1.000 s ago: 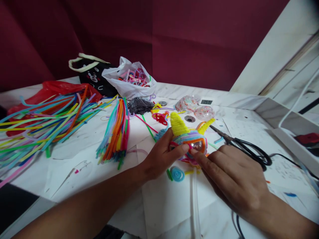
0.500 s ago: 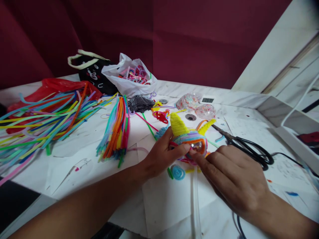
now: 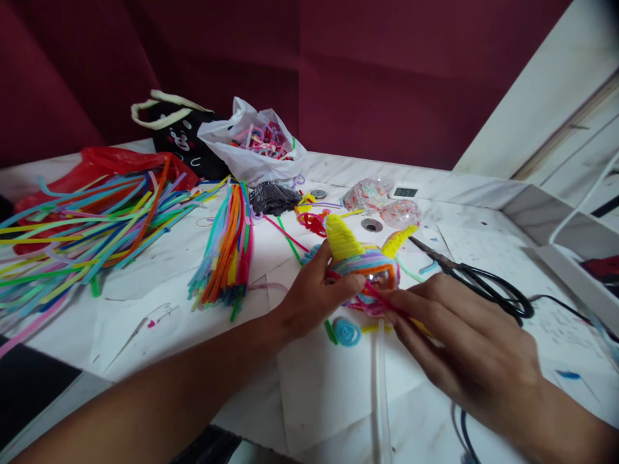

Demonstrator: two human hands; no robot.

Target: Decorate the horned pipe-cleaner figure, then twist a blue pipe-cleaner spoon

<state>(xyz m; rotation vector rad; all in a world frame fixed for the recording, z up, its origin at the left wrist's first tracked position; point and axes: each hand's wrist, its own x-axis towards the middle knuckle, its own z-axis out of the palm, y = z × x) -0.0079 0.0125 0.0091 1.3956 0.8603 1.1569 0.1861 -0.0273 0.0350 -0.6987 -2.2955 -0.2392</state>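
My left hand (image 3: 314,290) is closed around the left side of a small figure made of coiled pipe cleaners (image 3: 362,261). It has yellow horn-like points on top and an orange-edged opening with a clear, shiny surface inside. In my right hand (image 3: 464,345), thumb and fingers pinch a red-pink pipe cleaner (image 3: 380,294) that runs across the figure's front to my left thumb. A blue pipe-cleaner coil (image 3: 347,332) lies on the paper just below. Black-handled scissors (image 3: 483,283) rest to the right, beyond my right hand.
Loose pipe cleaners (image 3: 97,232) spread over a red plastic bag (image 3: 101,164) at left, beside an upright bundle (image 3: 225,251). Behind stand a white bag (image 3: 242,158) of scraps and a black bag (image 3: 193,145). Confetti-filled clear bags (image 3: 367,193) lie near a small digital display (image 3: 405,192).
My right hand has drawn back slightly right and down from the figure, pulling the red-pink pipe cleaner out into a visible line. My left hand keeps its hold.
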